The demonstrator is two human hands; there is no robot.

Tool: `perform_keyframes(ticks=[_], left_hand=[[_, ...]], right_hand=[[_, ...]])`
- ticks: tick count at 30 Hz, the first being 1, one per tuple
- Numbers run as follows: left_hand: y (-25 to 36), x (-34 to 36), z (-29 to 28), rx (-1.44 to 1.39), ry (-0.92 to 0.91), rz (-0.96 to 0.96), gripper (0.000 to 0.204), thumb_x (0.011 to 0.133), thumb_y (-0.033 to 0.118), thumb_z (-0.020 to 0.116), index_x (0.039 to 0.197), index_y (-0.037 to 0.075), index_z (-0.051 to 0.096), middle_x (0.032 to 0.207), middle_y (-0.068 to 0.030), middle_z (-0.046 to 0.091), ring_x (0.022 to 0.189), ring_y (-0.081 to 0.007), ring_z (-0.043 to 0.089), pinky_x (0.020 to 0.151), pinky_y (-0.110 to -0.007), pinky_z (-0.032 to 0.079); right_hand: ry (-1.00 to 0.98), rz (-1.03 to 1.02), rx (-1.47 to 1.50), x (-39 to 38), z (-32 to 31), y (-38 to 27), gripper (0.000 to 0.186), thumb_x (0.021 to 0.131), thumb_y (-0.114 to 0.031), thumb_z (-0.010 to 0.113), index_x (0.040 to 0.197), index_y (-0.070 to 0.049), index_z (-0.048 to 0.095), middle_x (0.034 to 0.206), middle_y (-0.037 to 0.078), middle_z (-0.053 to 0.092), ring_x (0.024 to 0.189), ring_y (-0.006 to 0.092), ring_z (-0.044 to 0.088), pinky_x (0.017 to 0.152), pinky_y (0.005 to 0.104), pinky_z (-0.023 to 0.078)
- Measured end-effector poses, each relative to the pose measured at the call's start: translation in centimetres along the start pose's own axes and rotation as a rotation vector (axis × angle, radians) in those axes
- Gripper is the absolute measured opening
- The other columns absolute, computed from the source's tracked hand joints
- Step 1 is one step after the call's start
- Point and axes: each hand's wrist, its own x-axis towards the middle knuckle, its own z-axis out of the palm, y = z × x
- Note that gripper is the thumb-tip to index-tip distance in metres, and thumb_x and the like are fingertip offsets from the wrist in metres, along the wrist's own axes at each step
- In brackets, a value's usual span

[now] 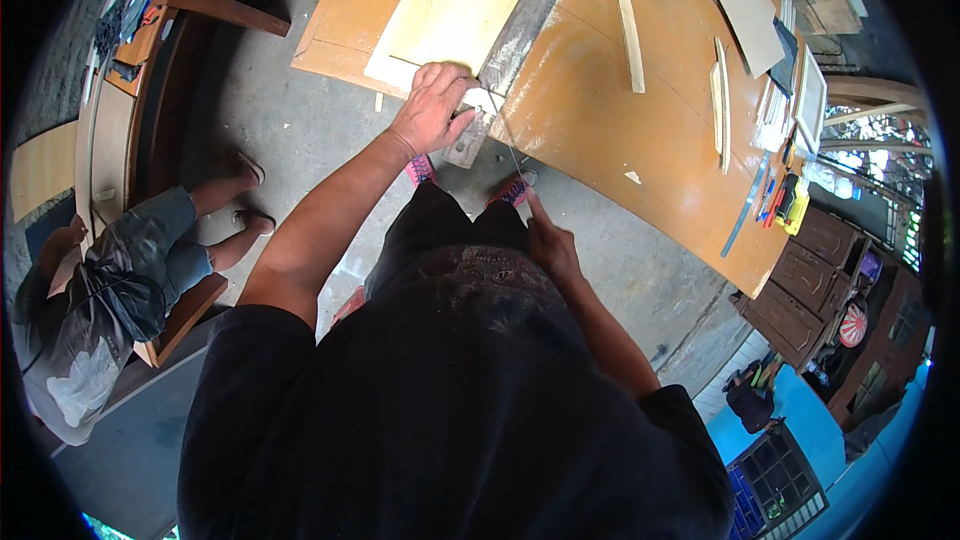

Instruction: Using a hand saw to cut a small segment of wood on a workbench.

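Note:
At the near edge of the work table, my left hand [437, 105] presses down with bent fingers, its thumb and forefinger around a small white piece [484, 100]. Under this piece a narrow, worn wooden board [464, 149] sticks out past the table edge. Low in front of my body, my right hand [553, 245] is closed on the near end of a long thin tool [512, 143]. The tool's far end reaches up to the white piece; its exact kind is too narrow to make out. A pale wooden panel [450, 10] lies just beyond my left hand.
Orange-brown boards [590, 70] form the table top, bearing wood strips [627, 20], a blue ruler [747, 205] and a yellow tool [792, 203]. Left, another person [110, 280] is beside a wooden furniture frame [165, 80]. Dark cabinets [808, 280] stand at right.

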Motion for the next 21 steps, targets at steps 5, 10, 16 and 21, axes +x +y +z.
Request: perform_keyframes(ticks=[5, 10, 16, 21], left_hand=[[0.1, 0.1, 0.0, 0.008, -0.012, -0.012, 0.042, 0.081, 0.022, 0.069, 0.118, 0.005, 0.059, 0.118, -0.0147, 0.054, 0.116, -0.0347, 0.049, 0.104, -0.046, 0.033], [0.1, -0.1, 0.1, 0.023, -0.015, -0.035, 0.042, 0.081, 0.022, 0.070, 0.118, 0.005, 0.058, 0.118, -0.0146, 0.054, 0.116, -0.0346, 0.049, 0.104, -0.046, 0.033], [0.0, 0.0, 0.0, 0.001, -0.012, -0.024, 0.043, 0.080, 0.023, 0.070, 0.117, 0.005, 0.058, 0.118, -0.0150, 0.054, 0.116, -0.0346, 0.049, 0.104, -0.046, 0.033], [0.0, 0.2, 0.2, 0.009, -0.005, -0.006, 0.043, 0.079, 0.024, 0.070, 0.116, 0.005, 0.058, 0.117, -0.0147, 0.055, 0.116, -0.0345, 0.049, 0.103, -0.046, 0.033]], right_hand=[[0.014, -0.095, -0.136, 7.1, 0.5, -2.4, 0.056, 0.099, -0.012, 0.052, 0.152, -0.025, 0.038, 0.090, 0.027, 0.065, 0.078, 0.0428, 0.068, 0.068, 0.0396, 0.053], [-0.006, 0.033, 0.006, 2.9, 0.5, -1.0, 0.051, 0.101, -0.018, 0.051, 0.151, -0.023, 0.040, 0.097, 0.032, 0.065, 0.088, 0.0456, 0.066, 0.076, 0.0435, 0.054], [-0.034, 0.042, 0.040, 0.9, 0.0, -0.2, 0.051, 0.101, -0.017, 0.050, 0.151, -0.023, 0.040, 0.095, 0.032, 0.064, 0.089, 0.0458, 0.066, 0.080, 0.0433, 0.052], [0.049, -0.152, -0.064, 7.7, 0.6, -2.0, 0.050, 0.102, -0.018, 0.050, 0.151, -0.023, 0.041, 0.095, 0.032, 0.064, 0.090, 0.0429, 0.068, 0.080, 0.0420, 0.053]])
